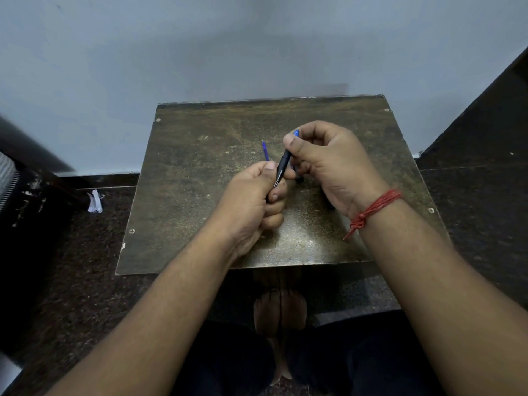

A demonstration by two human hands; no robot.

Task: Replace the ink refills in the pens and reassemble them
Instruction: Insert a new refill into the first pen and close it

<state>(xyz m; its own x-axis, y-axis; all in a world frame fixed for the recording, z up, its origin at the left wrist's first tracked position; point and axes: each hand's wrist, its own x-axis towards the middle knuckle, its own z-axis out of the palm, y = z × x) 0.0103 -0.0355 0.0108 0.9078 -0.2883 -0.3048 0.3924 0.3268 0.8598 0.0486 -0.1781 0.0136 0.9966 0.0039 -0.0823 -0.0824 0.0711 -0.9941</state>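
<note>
A black pen barrel (281, 171) with white lettering is held upright and tilted above the small brown table (200, 178). My left hand (254, 204) grips its lower part with curled fingers. My right hand (328, 164) pinches the barrel's upper end, where a blue tip (296, 133) shows above the thumb. A thin blue refill (265, 151) sticks up from behind my left thumb; whether it lies on the table or sits in the hand I cannot tell. A dark pen part (299, 178) shows under my right fingers.
The worn table stands against a pale wall (200, 52), with a dark speckled floor (71, 267) around it. A crumpled white scrap (95, 201) lies on the floor at the left. My bare feet (280, 312) are under the table's near edge. A red thread (371, 211) circles my right wrist.
</note>
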